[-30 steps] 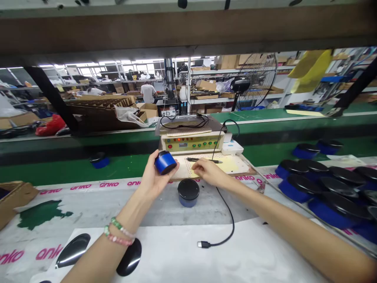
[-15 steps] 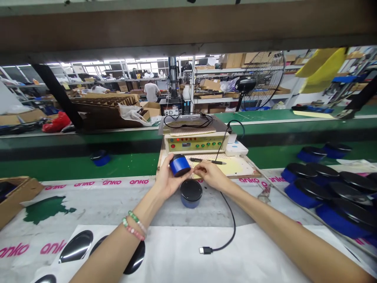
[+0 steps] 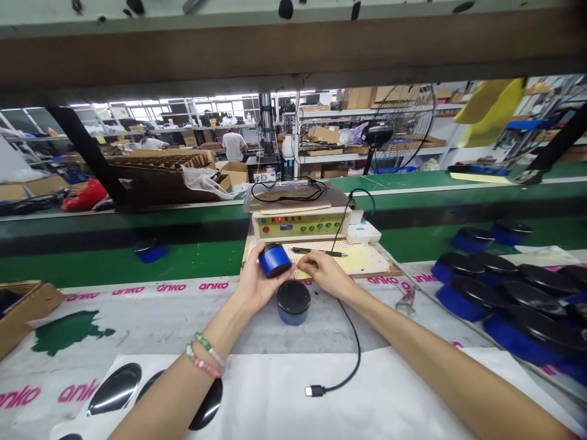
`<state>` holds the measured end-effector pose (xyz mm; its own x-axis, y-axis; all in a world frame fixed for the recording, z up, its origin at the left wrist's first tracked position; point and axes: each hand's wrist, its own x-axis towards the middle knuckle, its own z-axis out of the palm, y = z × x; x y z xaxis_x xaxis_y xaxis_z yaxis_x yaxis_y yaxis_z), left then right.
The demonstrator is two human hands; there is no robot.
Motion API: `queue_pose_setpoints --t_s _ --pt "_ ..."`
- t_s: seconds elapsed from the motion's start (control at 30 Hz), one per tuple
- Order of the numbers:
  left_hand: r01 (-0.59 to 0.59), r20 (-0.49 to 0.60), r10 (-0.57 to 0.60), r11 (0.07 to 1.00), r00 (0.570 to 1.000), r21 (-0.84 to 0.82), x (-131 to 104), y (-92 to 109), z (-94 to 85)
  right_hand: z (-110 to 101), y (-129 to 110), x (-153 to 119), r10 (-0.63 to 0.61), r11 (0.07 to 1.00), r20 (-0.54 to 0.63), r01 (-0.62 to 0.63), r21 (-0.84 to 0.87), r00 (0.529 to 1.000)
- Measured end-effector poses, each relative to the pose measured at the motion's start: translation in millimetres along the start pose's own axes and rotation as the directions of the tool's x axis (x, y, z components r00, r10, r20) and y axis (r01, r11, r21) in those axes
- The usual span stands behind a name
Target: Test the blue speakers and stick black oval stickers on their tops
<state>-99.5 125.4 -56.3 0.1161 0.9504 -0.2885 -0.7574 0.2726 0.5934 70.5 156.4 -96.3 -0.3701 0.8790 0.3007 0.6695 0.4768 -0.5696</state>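
Note:
My left hand (image 3: 255, 282) is wrapped round a blue cylinder with black ends (image 3: 274, 260), held tilted above the bench. Close to its right side, the fingers of my right hand (image 3: 323, 271) are pinched together; what they hold, if anything, is too small to make out. A second blue cylinder with a black top (image 3: 293, 302) stands upright on the bench just below my hands. A black cable (image 3: 356, 351) curves down from under my right wrist, its metal plug lying on the white sheet (image 3: 270, 397).
Behind my hands sits a control box (image 3: 300, 225) with a black pen (image 3: 320, 252) before it. Many blue cylinders (image 3: 527, 330) crowd the right side. Black oval stickers (image 3: 114, 388) lie front left, a cardboard box (image 3: 34, 311) at the left edge. Overhead runs a shelf (image 3: 293, 49).
The view has shifted slightly, so most things appear a little further left. Both hands keep nearly the same pose beside the held cylinder.

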Motion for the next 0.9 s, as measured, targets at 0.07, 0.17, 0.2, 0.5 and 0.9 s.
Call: queue_pose_setpoints --t_s 0.07,0.17,0.2,0.5,0.9 --pt "-0.001 0.004 0.001 1.000 1.000 0.000 0 0 -0.3 0 0 0 -0.006 1.000 -0.006 0.006 0.003 1.000" --pt "0.000 0.009 0.000 1.000 1.000 0.001 -1 0 -0.5 0 3 0 -0.010 1.000 -0.016 0.011 0.018 1.000" --pt "-0.001 0.010 0.001 1.000 1.000 0.000 -2 0 -0.4 0 3 1 -0.009 1.000 -0.018 0.010 0.026 1.000" --pt "-0.017 0.020 0.017 1.000 1.000 0.005 -6 -1 2.2 4 3 2 -0.032 0.994 -0.016 0.034 0.102 0.999" --pt "-0.163 0.162 0.162 0.987 0.973 -0.002 -35 -5 18.8 -40 -70 -19 0.000 0.829 -0.242 0.135 0.543 0.970"
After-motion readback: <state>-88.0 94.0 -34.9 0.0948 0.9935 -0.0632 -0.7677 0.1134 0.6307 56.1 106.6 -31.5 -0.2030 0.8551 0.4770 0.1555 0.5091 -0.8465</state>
